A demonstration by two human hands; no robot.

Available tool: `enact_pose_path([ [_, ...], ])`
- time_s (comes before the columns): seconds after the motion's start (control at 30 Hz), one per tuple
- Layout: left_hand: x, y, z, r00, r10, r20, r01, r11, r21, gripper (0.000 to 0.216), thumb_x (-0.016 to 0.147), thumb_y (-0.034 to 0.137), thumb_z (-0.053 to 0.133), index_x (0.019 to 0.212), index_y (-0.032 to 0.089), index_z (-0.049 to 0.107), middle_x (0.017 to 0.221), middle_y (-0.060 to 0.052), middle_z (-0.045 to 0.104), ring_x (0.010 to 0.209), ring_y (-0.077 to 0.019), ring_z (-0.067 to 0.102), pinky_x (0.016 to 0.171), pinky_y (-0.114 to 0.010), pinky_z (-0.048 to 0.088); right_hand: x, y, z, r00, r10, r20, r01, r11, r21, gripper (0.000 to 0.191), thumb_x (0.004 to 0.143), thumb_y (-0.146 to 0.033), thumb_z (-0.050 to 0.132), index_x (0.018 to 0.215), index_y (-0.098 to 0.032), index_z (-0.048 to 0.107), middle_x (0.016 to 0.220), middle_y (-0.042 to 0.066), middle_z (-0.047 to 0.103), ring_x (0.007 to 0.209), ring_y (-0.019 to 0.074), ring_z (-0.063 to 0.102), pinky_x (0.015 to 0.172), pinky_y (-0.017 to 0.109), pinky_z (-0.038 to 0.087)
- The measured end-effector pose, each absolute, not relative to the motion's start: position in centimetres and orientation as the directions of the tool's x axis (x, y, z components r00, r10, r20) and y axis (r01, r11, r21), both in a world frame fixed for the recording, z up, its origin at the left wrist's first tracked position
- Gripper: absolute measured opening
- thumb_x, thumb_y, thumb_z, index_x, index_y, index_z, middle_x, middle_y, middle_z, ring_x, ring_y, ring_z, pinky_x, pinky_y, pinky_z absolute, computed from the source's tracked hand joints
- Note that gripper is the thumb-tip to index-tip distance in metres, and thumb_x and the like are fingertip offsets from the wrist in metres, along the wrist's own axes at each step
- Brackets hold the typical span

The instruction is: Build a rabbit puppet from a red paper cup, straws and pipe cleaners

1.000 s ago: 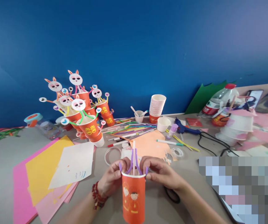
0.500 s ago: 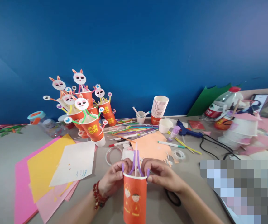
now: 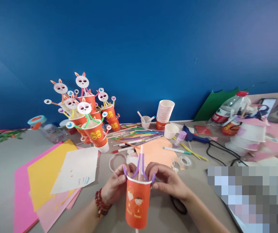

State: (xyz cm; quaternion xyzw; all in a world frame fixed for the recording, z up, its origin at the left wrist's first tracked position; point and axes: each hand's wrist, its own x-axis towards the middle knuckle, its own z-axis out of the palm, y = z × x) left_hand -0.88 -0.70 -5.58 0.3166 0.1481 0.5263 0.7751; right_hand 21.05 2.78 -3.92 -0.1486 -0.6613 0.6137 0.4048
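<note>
An orange-red paper cup with printed cartoon figures is held up, slightly tilted, between my two hands. My left hand is closed at the left of its rim, beside one end of a bent purple strip. At the opposite side of the rim, my right hand is also closed, its thumb and fingers by the strip's other end. A pale straw stands up inside the cup between the purple pieces, and a thin pale end shows below the base. Some fingertips are hidden behind the cup.
Rabbit-faced cup figures stand back left, above coloured paper sheets. Coloured sticks, stacked white cups, a glue stick and a blue glue gun lie behind. A bottle and a pixelated area are right.
The cup has risen and tipped a little, so its base and the thin end beneath now show. Both hands stay at the rim, and the purple ends lean slightly more outward.
</note>
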Motion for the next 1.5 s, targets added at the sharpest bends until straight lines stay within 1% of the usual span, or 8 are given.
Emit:
enact_pose_path([
  [0.2,-1.0,-0.6,-5.7,0.332,0.939,0.094,-0.675,0.166,0.719,0.014,0.082,0.03,0.073,0.089,0.02,0.068,0.119,-0.006,0.061,0.108,-0.0254,0.059,0.092,-0.037,0.047,21.0,3.0,-4.1,-0.582,0.699,0.415,-0.249,0.332,-0.91,0.009,0.088,-0.024,0.07,0.092,-0.018,0.066,0.093,0.009,0.063,0.09,0.0199,0.061,0.081,0.032,0.048],
  [0.4,-1.0,-0.3,-6.0,0.257,0.964,0.071,-0.627,0.11,0.771,0.031,0.078,0.033,0.077,0.107,0.022,0.07,0.125,-0.008,0.063,0.117,-0.0275,0.058,0.097,-0.036,0.047,21.1,3.3,-4.0,-0.581,0.679,0.449,-0.16,0.445,-0.881,0.005,0.089,-0.02,0.066,0.094,-0.019,0.065,0.098,0.01,0.065,0.093,0.0208,0.062,0.084,0.034,0.049],
  [0.6,-1.1,-0.2,-6.7,0.234,0.971,0.041,-0.585,0.107,0.804,0.038,0.081,0.035,0.074,0.116,0.021,0.07,0.134,-0.011,0.063,0.135,-0.0336,0.046,0.111,-0.044,0.038,21.0,3.4,-4.0,-0.555,0.689,0.466,-0.095,0.504,-0.858,0.005,0.09,-0.016,0.063,0.094,-0.02,0.065,0.097,0.009,0.065,0.094,0.0206,0.063,0.084,0.033,0.05],
  [0.73,-1.3,-0.2,-7.2,0.236,0.969,0.074,-0.596,0.084,0.798,0.039,0.085,0.043,0.068,0.117,0.02,0.07,0.134,-0.012,0.063,0.137,-0.0336,0.043,0.113,-0.046,0.034,21.2,3.5,-4.1,-0.553,0.694,0.461,-0.104,0.492,-0.864,0.003,0.09,-0.019,0.064,0.093,-0.019,0.065,0.098,0.01,0.065,0.094,0.0208,0.063,0.084,0.033,0.05],
  [0.83,-1.4,-0.2,-7.3,0.305,0.944,0.124,-0.555,0.07,0.829,0.06,0.077,0.05,0.075,0.128,0.02,0.063,0.142,-0.013,0.055,0.137,-0.0363,0.042,0.112,-0.046,0.034,21.2,3.6,-4.3,-0.548,0.702,0.455,-0.103,0.483,-0.87,0.005,0.092,-0.022,0.063,0.094,-0.019,0.065,0.098,0.01,0.065,0.093,0.0204,0.063,0.084,0.033,0.049],
  [0.93,-1.2,-0.3,-7.2,0.339,0.934,0.114,-0.492,0.073,0.868,0.071,0.071,0.043,0.082,0.135,0.024,0.055,0.146,-0.012,0.051,0.134,-0.0361,0.045,0.109,-0.045,0.037,21.2,3.7,-4.4,-0.56,0.703,0.439,-0.128,0.45,-0.884,0.008,0.091,-0.025,0.064,0.095,-0.018,0.065,0.099,0.01,0.065,0.095,0.0207,0.062,0.085,0.034,0.05],
  [1.13,-0.8,-0.5,-7.1,0.307,0.949,0.065,-0.509,0.106,0.854,0.066,0.079,0.039,0.076,0.139,0.027,0.051,0.141,-0.011,0.056,0.127,-0.0328,0.052,0.107,-0.043,0.04,21.4,3.9,-4.8,-0.561,0.73,0.389,-0.182,0.35,-0.919,0.026,0.087,-0.031,0.07,0.108,-0.017,0.063,0.113,0.012,0.061,0.096,0.0203,0.062,0.076,0.031,0.052],
  [1.5,-1.0,-0.2,-7.1,0.265,0.96,0.091,-0.431,0.034,0.902,0.065,0.078,0.037,0.077,0.137,0.024,0.053,0.147,-0.01,0.05,0.134,-0.034,0.046,0.109,-0.041,0.038,21.0,4.1,-5.3,-0.564,0.738,0.372,-0.151,0.35,-0.924,0.018,0.089,-0.033,0.068,0.098,-0.017,0.067,0.104,0.011,0.064,0.095,0.02,0.062,0.08,0.031,0.05],
])
